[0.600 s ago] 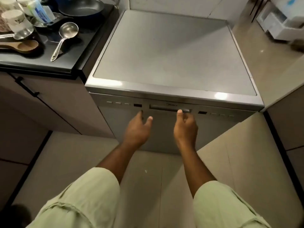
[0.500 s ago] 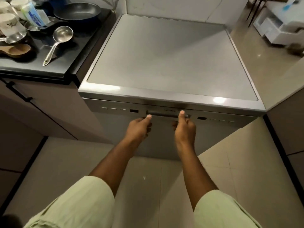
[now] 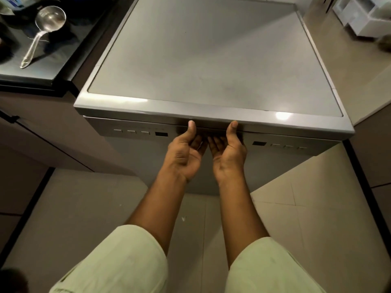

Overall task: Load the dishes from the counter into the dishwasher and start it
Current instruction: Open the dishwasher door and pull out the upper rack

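We stand on a pale tiled floor [image 3: 306, 229] in a kitchen, facing a stainless-steel dishwasher [image 3: 211, 60] whose flat grey top fills most of the view. To its left runs a dark counter [image 3: 63, 60] over brown cabinets [image 3: 42, 127].

Our fingers [image 3: 213, 142] are curled upward and tucked into the recessed handle [image 3: 211, 132] at the middle of the door's top band, the fingers of each hand held together and partly lost in the shadow of the recess. Both thumbs point up and press against the front lip of the dishwasher's top, one at each end of the handle. Our left hand [image 3: 186, 157] and right hand [image 3: 230, 157] sit palm-up, side by side and nearly touching, gripping the handle from below. The door looks closed or barely cracked; we cannot tell which.

On either side of the handle the control band carries small buttons [image 3: 131, 131] and a dark display window [image 3: 161, 134] on the left, and a matching window and buttons on the right. Our bare forearms run back to pale green sleeves [image 3: 118, 263] at the bottom of the view.

On the counter lies a metal ladle [image 3: 42, 30], its bowl away from us and its handle pointing toward us. The other dishes sit cut off at the upper left corner, too dark to name.
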The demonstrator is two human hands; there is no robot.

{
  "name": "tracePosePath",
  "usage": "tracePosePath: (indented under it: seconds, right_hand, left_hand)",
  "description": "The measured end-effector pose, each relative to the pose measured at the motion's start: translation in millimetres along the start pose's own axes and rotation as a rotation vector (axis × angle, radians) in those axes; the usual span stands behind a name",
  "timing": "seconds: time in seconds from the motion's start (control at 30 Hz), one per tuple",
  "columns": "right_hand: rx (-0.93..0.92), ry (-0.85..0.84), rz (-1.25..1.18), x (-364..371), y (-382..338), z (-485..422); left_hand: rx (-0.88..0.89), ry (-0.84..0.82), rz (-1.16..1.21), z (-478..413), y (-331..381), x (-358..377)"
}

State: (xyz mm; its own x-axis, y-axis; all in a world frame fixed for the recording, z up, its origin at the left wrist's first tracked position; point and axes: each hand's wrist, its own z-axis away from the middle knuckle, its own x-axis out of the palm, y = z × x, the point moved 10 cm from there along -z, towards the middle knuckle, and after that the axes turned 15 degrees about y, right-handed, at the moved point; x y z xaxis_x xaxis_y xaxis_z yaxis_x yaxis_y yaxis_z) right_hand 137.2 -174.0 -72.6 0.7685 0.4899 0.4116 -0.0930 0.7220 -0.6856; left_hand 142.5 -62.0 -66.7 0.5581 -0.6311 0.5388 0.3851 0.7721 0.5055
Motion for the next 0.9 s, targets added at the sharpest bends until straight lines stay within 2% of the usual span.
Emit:
tracePosePath:
  seconds: [0.33, 0.47, 0.53, 0.6, 0.67, 0.77, 0.8, 0.87, 0.9]
  right_hand:
    - [-0.065, -0.050, 0.170, 2.3, -2.3, 0.1]
    - [-0.076, 0.115, 0.261, -13.3, 3.9, 6.1]
    - [-0.028, 0.121, 0.329, -16.9, 4.8, 10.2]
    - [-0.008, 0.104, 0.523, -22.8, -1.9, 15.1]
    - [-0.061, 0.141, 0.738, -37.8, -16.8, 21.2]
    - [-0.389, 0.302, 1.091, -57.5, -52.1, 37.8]
    - [-0.533, 0.347, 1.199, -57.6, -61.0, 48.1]
    - [-0.841, 0.346, 1.377, -45.6, -70.8, 71.2]
    - [-0.970, 0.310, 1.422, -37.9, -71.4, 80.6]
  left_hand:
    - [0.122, 0.159, -0.090, -10.6, -4.0, -1.7]
    - [0.104, 0.268, -0.184, -1.6, -9.8, -10.7]
    - [0.057, 0.267, -0.269, 7.8, -10.4, -14.4]
    - [0.087, 0.313, -0.530, 15.0, 0.0, -27.4]
    - [0.248, 0.378, -0.871, 25.8, 25.5, -38.1]
    - [0.780, 0.470, -1.553, 54.0, 69.9, -19.6]
    - [0.949, 0.467, -1.703, 68.7, 73.9, -7.7]
    - [1.161, 0.406, -1.775, 91.9, 68.7, 6.6]
    - [1.206, 0.387, -1.785, 95.9, 63.9, 7.0]
